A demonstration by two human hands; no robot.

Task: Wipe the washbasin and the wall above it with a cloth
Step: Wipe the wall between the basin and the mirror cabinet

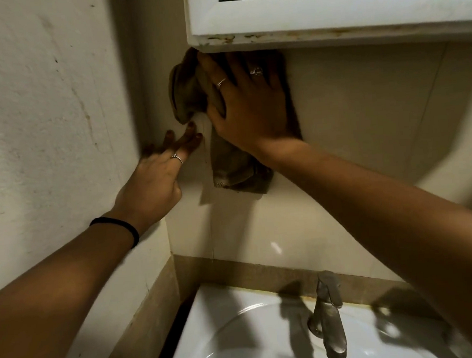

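Fingers spread flat, your right hand (248,105) presses the brown cloth (195,97) against the tiled wall (350,109) just under the cabinet (329,10), likely to keep broad contact while you wipe. Your left hand (156,178) rests open on the wall beside the corner, holding nothing, probably to brace you. Bunched cloth shows left of your right hand and hangs below it. Washbasin (226,333) and tap (327,318) sit well below.

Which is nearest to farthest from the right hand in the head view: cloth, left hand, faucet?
From the right hand:
1. Cloth, pressed under it against the wall.
2. Left hand, down-left, fingers on the wall near the corner.
3. Faucet, well below, on the washbasin.
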